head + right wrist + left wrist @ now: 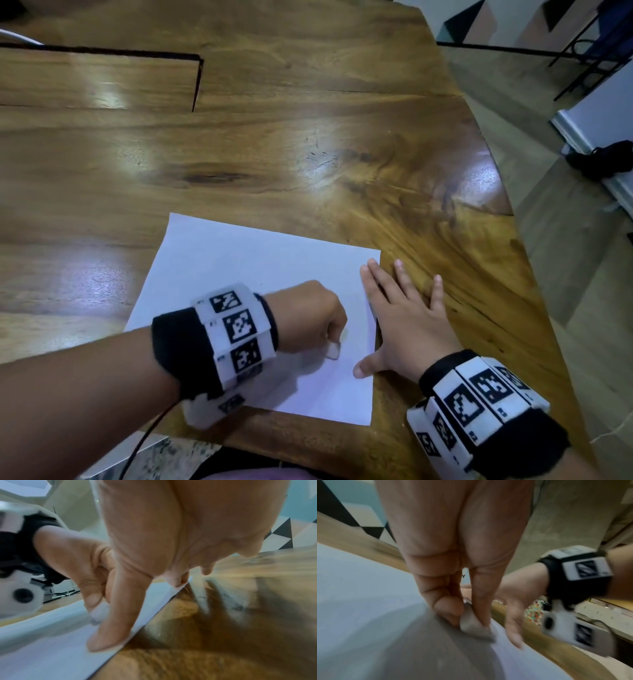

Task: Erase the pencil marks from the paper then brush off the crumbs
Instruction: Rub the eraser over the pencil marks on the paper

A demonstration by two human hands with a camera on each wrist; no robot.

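A white sheet of paper (246,274) lies on the wooden table near its front right edge. My left hand (308,318) is curled over the sheet's right part and pinches a small white eraser (333,351) (471,624) (99,612), whose tip touches the paper. My right hand (404,315) lies flat with spread fingers across the paper's right edge; its thumb (109,632) and first finger press on the sheet, the other fingers rest on the wood. I can make out no pencil marks or crumbs; the wrist views are blurred.
The wooden table (274,137) stretches far and left, with a dark seam (197,85) in its top at the back left. Its curved right edge (534,274) drops to a tiled floor. A black cable (144,445) hangs below my left wrist.
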